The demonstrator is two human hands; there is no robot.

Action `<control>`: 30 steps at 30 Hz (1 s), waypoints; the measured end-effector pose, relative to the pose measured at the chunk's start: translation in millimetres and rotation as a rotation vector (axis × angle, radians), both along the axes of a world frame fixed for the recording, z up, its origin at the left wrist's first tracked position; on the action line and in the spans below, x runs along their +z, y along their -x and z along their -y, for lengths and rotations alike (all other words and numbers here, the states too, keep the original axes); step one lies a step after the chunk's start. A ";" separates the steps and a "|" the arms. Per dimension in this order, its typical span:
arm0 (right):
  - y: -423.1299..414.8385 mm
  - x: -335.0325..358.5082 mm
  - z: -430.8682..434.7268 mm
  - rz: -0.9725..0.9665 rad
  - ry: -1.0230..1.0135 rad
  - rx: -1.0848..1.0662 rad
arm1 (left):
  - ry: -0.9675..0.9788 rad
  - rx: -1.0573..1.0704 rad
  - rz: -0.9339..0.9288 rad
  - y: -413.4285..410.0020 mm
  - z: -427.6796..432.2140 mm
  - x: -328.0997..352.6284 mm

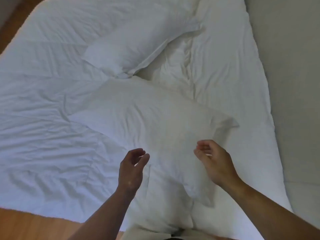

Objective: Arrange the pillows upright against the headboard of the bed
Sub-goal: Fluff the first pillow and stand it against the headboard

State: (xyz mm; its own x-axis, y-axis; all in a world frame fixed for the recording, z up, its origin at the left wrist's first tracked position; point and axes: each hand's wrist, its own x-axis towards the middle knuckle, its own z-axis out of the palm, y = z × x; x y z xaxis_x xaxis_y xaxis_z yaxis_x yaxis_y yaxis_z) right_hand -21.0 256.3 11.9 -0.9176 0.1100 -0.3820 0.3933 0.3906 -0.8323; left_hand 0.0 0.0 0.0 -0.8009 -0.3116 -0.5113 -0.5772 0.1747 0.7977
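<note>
Two white pillows lie flat on the white bed. The near pillow stretches across the middle of the bed, just beyond my hands. The far pillow lies diagonally behind it, their corners almost meeting. My left hand hovers over the near pillow's front edge, fingers curled and apart, holding nothing. My right hand hangs over the pillow's right part, also empty with loosely bent fingers. The headboard appears as a pale padded surface along the right side of the bed.
A crumpled white duvet covers the mattress, bunched into folds between the far pillow and the headboard. Wooden floor shows at the lower left and upper left corner.
</note>
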 end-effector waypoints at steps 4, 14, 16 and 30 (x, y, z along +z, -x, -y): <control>66.0 -25.7 1.5 0.017 -0.156 0.140 | 0.045 0.113 0.083 25.5 -6.6 -31.0; 227.5 -111.2 18.3 0.074 -0.570 0.499 | 0.044 0.366 0.266 84.7 5.6 -119.2; 245.5 -124.7 22.4 0.079 -0.590 0.527 | -0.026 0.434 0.244 94.4 9.7 -130.6; 278.8 -166.9 27.9 0.176 -0.399 0.418 | -0.053 0.559 0.199 113.0 4.1 -167.4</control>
